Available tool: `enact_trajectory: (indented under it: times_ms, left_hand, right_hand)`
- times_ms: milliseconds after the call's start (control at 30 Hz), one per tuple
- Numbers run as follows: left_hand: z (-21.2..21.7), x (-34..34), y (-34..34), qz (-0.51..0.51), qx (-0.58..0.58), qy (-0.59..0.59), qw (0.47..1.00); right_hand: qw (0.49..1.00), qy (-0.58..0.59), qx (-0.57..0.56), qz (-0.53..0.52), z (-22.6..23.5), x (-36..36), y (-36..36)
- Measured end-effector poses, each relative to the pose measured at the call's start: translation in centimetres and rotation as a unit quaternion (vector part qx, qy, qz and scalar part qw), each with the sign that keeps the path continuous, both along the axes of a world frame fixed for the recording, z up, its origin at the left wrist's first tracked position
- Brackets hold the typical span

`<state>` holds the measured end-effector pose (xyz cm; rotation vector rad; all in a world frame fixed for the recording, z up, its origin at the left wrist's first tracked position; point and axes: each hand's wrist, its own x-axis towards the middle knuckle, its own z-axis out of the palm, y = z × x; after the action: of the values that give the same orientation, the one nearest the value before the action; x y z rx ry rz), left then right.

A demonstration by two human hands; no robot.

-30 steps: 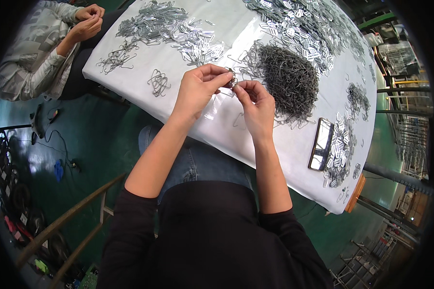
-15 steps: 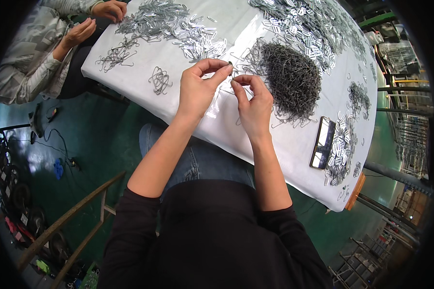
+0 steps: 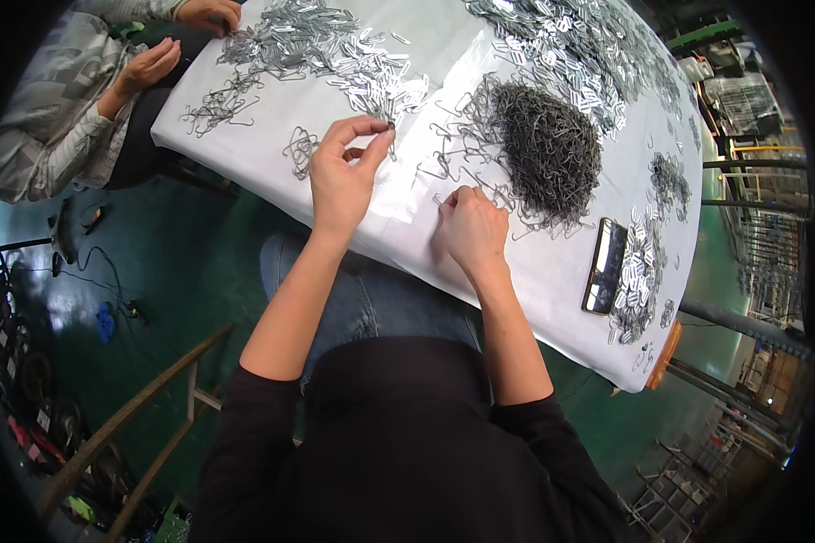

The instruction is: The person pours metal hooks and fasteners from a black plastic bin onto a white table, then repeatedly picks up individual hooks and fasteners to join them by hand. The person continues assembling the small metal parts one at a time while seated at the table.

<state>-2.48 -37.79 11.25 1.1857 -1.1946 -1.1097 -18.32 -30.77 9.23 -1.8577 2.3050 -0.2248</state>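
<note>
From the head camera, looking down, the left hand is raised over the near edge of the table, which is covered in a white sheet. Thumb and forefinger are pinched together on a small metal piece at the fingertips — too small to make out its shape. The other fingers are loosely curled.

The right hand rests low on the sheet, curled nearly into a fist with the fingertips down among loose wire hooks at the edge of the dark heap of wire hooks. Whether it has one in its grasp cannot be told.

Flat silver clips lie spread just beyond the left hand, with a larger spread of them along the far side. A small tangle of wire sits left of the left hand. A dark phone lies to the right, beside more clips.

At the upper left, another person's hands rest by the table corner — a pale patterned sleeve shows below them.
</note>
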Motion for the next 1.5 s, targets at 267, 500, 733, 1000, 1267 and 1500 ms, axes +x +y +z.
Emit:
enact_trajectory:
  times_ms: [267, 500, 733, 1000, 1267, 1500]
  left_hand:
    - [1.5, 0.0, 2.0, -0.036, 0.042, -0.011, 0.998]
    - [2.2, -0.9, 2.9, -0.039, -0.011, -0.054, 0.998]
    - [2.1, -2.1, 3.0, -0.038, -0.065, -0.083, 0.994]
    - [1.9, -3.0, 2.7, -0.028, -0.082, -0.083, 0.993]
    - [0.7, -2.7, 1.9, 0.022, -0.155, -0.143, 0.977]
    - [-3.1, -0.6, -2.9, 0.032, -0.046, -0.472, 0.88]
  right_hand:
    - [0.747, -0.664, -0.036, -0.009, 4.8, -0.7, -2.8]
    - [0.724, -0.687, -0.062, -0.031, 7.1, 0.9, -2.6]
    - [0.75, -0.653, -0.087, -0.054, 7.1, 0.2, -2.5]
    - [0.774, -0.62, -0.115, -0.054, 6.2, -0.2, -2.9]
    - [0.76, -0.616, -0.202, -0.038, 6.0, -0.2, -2.9]
    - [0.761, -0.61, -0.218, -0.034, 6.6, -1.3, -2.9]
